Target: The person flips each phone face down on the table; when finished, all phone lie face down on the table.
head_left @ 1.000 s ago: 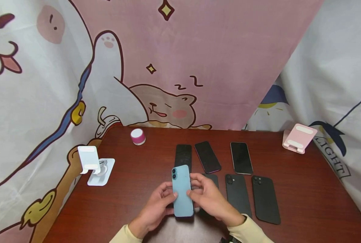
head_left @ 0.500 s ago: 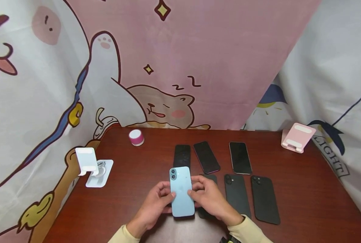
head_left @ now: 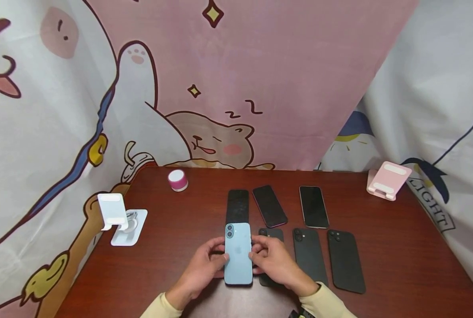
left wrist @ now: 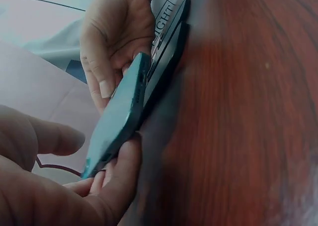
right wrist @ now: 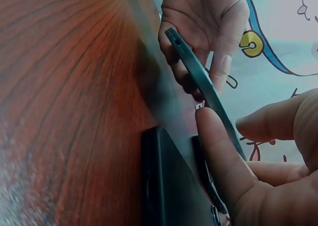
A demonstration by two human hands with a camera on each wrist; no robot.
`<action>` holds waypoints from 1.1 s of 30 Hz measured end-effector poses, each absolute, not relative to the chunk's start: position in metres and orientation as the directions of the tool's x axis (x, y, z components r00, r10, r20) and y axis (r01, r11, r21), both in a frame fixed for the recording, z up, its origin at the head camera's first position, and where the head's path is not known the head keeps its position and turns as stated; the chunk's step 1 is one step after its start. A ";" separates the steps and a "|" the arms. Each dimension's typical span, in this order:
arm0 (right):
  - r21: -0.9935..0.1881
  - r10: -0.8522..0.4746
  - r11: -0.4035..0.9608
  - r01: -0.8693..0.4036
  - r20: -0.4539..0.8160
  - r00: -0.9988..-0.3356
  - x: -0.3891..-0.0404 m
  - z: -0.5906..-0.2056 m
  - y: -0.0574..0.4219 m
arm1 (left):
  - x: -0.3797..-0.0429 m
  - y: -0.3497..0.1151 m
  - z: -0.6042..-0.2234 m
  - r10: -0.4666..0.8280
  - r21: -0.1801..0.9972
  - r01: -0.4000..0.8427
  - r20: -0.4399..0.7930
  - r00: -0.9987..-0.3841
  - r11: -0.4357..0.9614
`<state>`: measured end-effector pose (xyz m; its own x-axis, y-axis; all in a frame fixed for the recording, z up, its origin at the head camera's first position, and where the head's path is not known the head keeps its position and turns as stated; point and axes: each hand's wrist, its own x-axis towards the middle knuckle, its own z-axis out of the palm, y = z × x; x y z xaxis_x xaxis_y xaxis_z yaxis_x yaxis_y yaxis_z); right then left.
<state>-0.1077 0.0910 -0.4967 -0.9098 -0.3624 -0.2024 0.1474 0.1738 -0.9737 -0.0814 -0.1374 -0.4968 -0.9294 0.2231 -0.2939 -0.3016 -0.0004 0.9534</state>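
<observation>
A light-blue smartphone (head_left: pixel 238 256) is held back side up between both hands, its twin camera lenses at the far left corner. Its left edge is pinched by my left hand (head_left: pixel 204 267), thumb above and fingers beneath. My right hand (head_left: pixel 274 263) grips the opposite edge the same way. In the left wrist view the phone (left wrist: pixel 119 112) hangs tilted just above the tabletop. A black phone (head_left: pixel 275 233) lies partly hidden under my right hand. Just beyond the blue phone, another dark phone (head_left: pixel 238 205) lies screen up, its near end covered.
Two black phones (head_left: pixel 310 256) (head_left: pixel 346 260) lie back side up to the right. Behind them are a silver-edged phone (head_left: pixel 314 206) and a dark phone (head_left: pixel 270 206), screens up. A white stand (head_left: pixel 129 227), a pink stand (head_left: pixel 389 180) and a pink-white cylinder (head_left: pixel 178 180) stand farther out on the brown table (head_left: pixel 180 216).
The blue phone has straightened from a slight slant, and its far end has come a little nearer to me. Both hands keep their hold. The head view has shifted slightly.
</observation>
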 end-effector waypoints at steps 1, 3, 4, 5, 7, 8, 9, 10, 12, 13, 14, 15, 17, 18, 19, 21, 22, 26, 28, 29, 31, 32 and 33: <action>-0.973 -0.366 0.177 0.147 -0.204 -0.908 -0.108 -0.497 0.091 | -0.081 -0.138 -0.497 0.226 0.955 -0.296 -0.292 -0.930 0.014; -0.971 -0.370 0.191 0.145 -0.208 -0.906 -0.108 -0.498 0.091 | -0.081 -0.141 -0.497 0.232 0.956 -0.289 -0.291 -0.928 0.044; -0.969 -0.368 0.201 0.142 -0.209 -0.906 -0.108 -0.498 0.091 | -0.081 -0.141 -0.497 0.234 0.956 -0.288 -0.294 -0.927 0.059; -0.967 -0.367 0.212 0.138 -0.210 -0.906 -0.108 -0.498 0.091 | -0.081 -0.141 -0.497 0.237 0.955 -0.288 -0.297 -0.925 0.072; -0.961 -0.363 0.243 0.128 -0.213 -0.907 -0.107 -0.497 0.091 | -0.081 -0.142 -0.497 0.243 0.956 -0.279 -0.294 -0.925 0.093; -0.958 -0.362 0.256 0.126 -0.216 -0.907 -0.107 -0.497 0.091 | -0.081 -0.142 -0.497 0.243 0.956 -0.277 -0.294 -0.924 0.102; -0.955 -0.361 0.269 0.124 -0.219 -0.907 -0.107 -0.497 0.091 | -0.080 -0.142 -0.496 0.244 0.956 -0.273 -0.292 -0.925 0.109; -0.952 -0.360 0.283 0.120 -0.221 -0.906 -0.107 -0.496 0.091 | -0.080 -0.142 -0.496 0.243 0.955 -0.271 -0.293 -0.925 0.120; -0.945 -0.365 0.309 0.109 -0.224 -0.904 -0.105 -0.494 0.091 | -0.079 -0.142 -0.494 0.239 0.953 -0.269 -0.296 -0.925 0.140; -0.942 -0.369 0.319 0.103 -0.224 -0.902 -0.104 -0.493 0.091 | -0.078 -0.142 -0.493 0.235 0.951 -0.272 -0.301 -0.924 0.149; -0.940 -0.374 0.327 0.099 -0.224 -0.900 -0.103 -0.492 0.091 | -0.078 -0.142 -0.492 0.234 0.948 -0.275 -0.306 -0.923 0.157; -0.937 -0.380 0.337 0.091 -0.224 -0.897 -0.102 -0.491 0.091 | -0.077 -0.142 -0.491 0.232 0.946 -0.279 -0.312 -0.921 0.162; -0.930 -0.390 0.361 0.062 -0.211 -0.896 -0.100 -0.489 0.091 | -0.077 -0.143 -0.490 0.232 0.944 -0.285 -0.318 -0.919 0.165; -0.926 -0.393 0.375 0.043 -0.201 -0.897 -0.099 -0.488 0.091 | -0.076 -0.143 -0.490 0.234 0.944 -0.286 -0.318 -0.919 0.163; -0.922 -0.395 0.387 0.027 -0.192 -0.898 -0.098 -0.487 0.091 | -0.076 -0.143 -0.490 0.237 0.945 -0.285 -0.317 -0.918 0.158; -0.914 -0.395 0.406 0.000 -0.175 -0.902 -0.096 -0.485 0.091 | -0.075 -0.143 -0.489 0.243 0.948 -0.281 -0.310 -0.919 0.150; -0.910 -0.393 0.414 -0.012 -0.168 -0.904 -0.095 -0.485 0.091 | -0.075 -0.143 -0.489 0.246 0.949 -0.277 -0.307 -0.919 0.147; -0.911 -0.401 0.413 -0.021 -0.161 -0.902 -0.094 -0.485 0.090 | -0.074 -0.143 -0.489 0.245 0.952 -0.270 -0.299 -0.922 0.147; -0.911 -0.408 0.412 -0.031 -0.154 -0.900 -0.095 -0.486 0.090 | -0.074 -0.143 -0.489 0.239 0.952 -0.266 -0.296 -0.925 0.148; -0.911 -0.413 0.410 -0.038 -0.148 -0.899 -0.095 -0.486 0.090 | -0.075 -0.143 -0.490 0.237 0.953 -0.264 -0.293 -0.926 0.147; -0.909 -0.421 0.413 -0.057 -0.135 -0.897 -0.097 -0.487 0.091 | -0.076 -0.143 -0.490 0.233 0.956 -0.257 -0.285 -0.930 0.142; -0.908 -0.422 0.414 -0.062 -0.131 -0.897 -0.097 -0.488 0.091 | -0.076 -0.143 -0.491 0.231 0.957 -0.254 -0.282 -0.931 0.141; -0.907 -0.423 0.416 -0.067 -0.128 -0.897 -0.098 -0.488 0.091 | -0.077 -0.143 -0.491 0.229 0.957 -0.252 -0.279 -0.932 0.142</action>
